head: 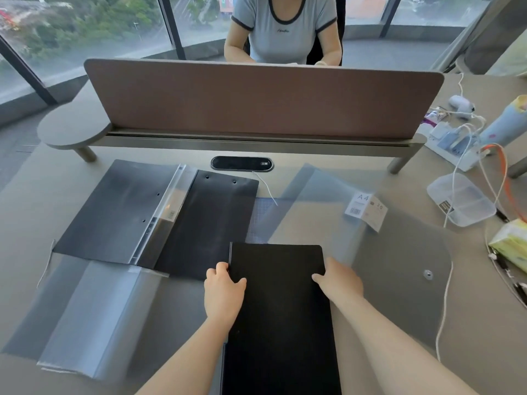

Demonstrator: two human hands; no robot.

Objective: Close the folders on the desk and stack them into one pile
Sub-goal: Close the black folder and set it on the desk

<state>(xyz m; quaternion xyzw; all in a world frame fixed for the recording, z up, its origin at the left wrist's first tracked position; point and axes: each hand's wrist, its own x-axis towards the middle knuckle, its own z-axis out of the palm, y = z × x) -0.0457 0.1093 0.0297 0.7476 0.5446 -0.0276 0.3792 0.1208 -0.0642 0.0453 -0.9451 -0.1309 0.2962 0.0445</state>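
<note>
A closed black folder (279, 309) lies in front of me at the desk's near edge. My left hand (224, 292) grips its left spine edge and my right hand (339, 283) holds its right edge. An open black folder (159, 218) with a clear spine strip lies spread at the left. Below it an open translucent grey folder (94, 312) lies flat. A translucent envelope folder (356, 232) with an A4 label and a snap button, its flap open, lies at the right, partly under the closed black folder.
A brown divider screen (262, 98) stands across the desk, with a person seated behind it. At the right are a clear plastic box (462, 203), a tissue pack (510, 243), a power strip (456, 143) with cables, and a blue bottle (507, 121). A cable port (241, 163) sits mid-desk.
</note>
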